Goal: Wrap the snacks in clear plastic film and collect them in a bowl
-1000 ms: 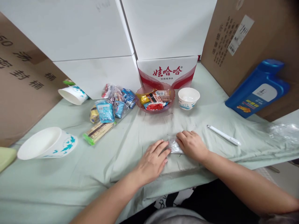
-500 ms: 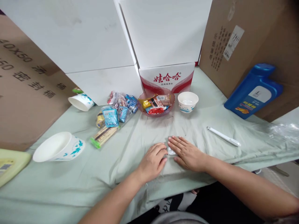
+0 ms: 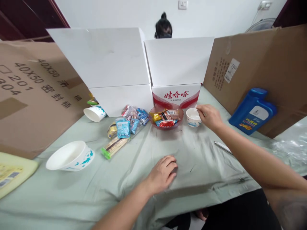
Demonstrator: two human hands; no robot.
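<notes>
My right hand (image 3: 210, 116) reaches out to the far right rim of a small white bowl (image 3: 192, 117), fingers pinched together at the rim; whether they hold anything is hidden. My left hand (image 3: 163, 173) rests palm down on the pale green cloth (image 3: 134, 179) near the front edge, fingers loosely spread, holding nothing. Just left of the small bowl stands a pink bowl of wrapped snacks (image 3: 166, 116). No clear wrapper lies on the cloth between my hands.
A clear bag of snack packets (image 3: 126, 123), a large white paper bowl (image 3: 69, 156) and a tipped cup (image 3: 94, 113) lie left. A white pen (image 3: 222, 147) and blue jug (image 3: 253, 110) are right. Cardboard and white boxes wall the table; a person's head (image 3: 163, 27) shows behind.
My right hand left the small clear wrapper's spot and reached forward to the small white bowl. The wrapper is gone from the cloth. My view tilted up; my left hand stayed.
</notes>
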